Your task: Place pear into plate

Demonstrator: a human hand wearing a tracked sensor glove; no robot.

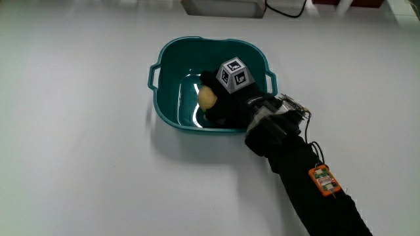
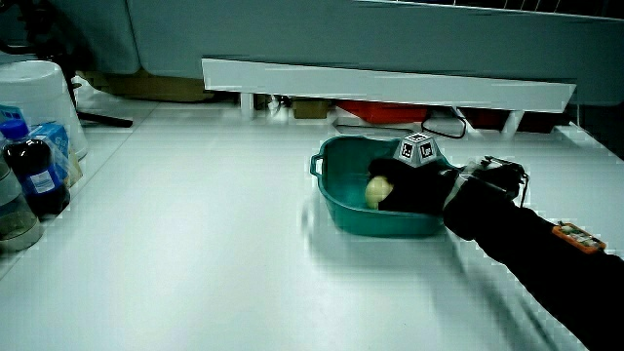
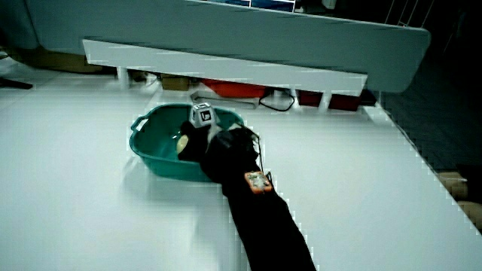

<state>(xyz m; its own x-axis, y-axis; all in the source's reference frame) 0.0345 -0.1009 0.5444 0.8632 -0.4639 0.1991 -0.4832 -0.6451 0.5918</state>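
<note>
Main view showed the white table [image 1: 79, 164] as the largest item, with a teal basin [image 1: 172, 59] — two-handled, deep-walled — standing on it. The forearm [image 1: 308, 190] in a black sleeve reached over the basin's rim nearest the person, carrying a small orange device [image 1: 325, 180] on the sleeve. The hand [image 1: 226, 105] was inside the basin, the patterned cube [image 1: 235, 73] on its back facing upward. The fingers were curled around the pear [image 1: 207, 98], a pale yellow fruit low in the basin, close above its floor; contact between pear and floor could not be determined. In both side views the pear [image 2: 377, 191] [image 3: 183, 144] sat below the rim — enclosed by the basin walls.
</note>
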